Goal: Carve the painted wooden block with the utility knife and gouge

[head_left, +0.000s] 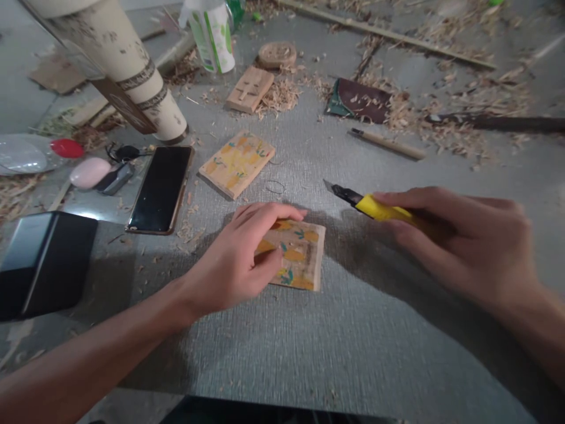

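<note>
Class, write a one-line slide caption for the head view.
Left hand on a painted wooden block, right hand holding a yellow utility knife.

Place: a woodcarving workspace, hobby craft bench or small workshop; which of these, cannot tell. Evidence: curled wood shavings [280, 97] lie in heaps and scattered bits over the grey tabletop [273, 353]. Carved pieces on the same surface: a rectangular wooden block [251, 88] with cut relief, a rounded wooden piece [277, 54] beside it, a far painted block [238, 162] and a near painted block [302, 256]. Cutting tool present: yellow utility knife [379, 207], blade extended. Long wooden strip [397, 36] lies among shavings. Personal item on the bench: smartphone [161, 188].
</note>
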`<action>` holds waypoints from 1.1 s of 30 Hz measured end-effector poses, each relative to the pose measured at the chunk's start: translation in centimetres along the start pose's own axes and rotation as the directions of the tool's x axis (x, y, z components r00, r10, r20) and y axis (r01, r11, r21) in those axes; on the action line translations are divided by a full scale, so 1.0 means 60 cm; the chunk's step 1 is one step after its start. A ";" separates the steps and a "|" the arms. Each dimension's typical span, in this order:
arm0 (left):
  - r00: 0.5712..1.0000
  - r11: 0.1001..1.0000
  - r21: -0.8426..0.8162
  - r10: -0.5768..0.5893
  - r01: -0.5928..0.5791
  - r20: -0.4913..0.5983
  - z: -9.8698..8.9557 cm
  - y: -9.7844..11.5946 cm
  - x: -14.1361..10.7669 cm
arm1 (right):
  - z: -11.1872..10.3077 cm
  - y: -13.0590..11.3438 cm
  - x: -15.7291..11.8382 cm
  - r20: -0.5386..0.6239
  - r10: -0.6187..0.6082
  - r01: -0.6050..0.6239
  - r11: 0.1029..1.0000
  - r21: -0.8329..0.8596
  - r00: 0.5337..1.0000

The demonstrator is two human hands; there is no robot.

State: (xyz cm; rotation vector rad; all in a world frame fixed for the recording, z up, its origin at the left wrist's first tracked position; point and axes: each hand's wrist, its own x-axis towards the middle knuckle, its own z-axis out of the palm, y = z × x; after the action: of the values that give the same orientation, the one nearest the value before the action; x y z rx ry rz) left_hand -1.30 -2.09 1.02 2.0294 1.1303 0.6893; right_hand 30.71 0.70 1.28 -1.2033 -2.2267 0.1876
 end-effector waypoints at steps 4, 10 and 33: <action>0.998 0.999 0.015 0.032 -0.032 -0.052 -0.002 0.002 0.000 | 0.000 0.002 0.003 0.079 0.117 -0.117 0.993 0.002 0.990; 0.996 0.984 0.164 0.080 -0.074 -0.029 -0.001 0.007 0.000 | 0.006 0.006 0.004 0.166 0.176 -0.188 0.980 0.059 0.970; 0.994 0.920 0.382 0.101 -0.083 -0.028 0.016 0.022 -0.003 | -0.027 -0.042 -0.005 0.286 0.004 -0.065 0.977 0.204 0.958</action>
State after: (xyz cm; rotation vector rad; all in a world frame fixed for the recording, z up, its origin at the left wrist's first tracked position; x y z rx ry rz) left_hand -0.05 -3.05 1.45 2.4170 1.2812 0.6008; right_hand 29.90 -1.24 3.44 -1.1579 -2.3552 0.6323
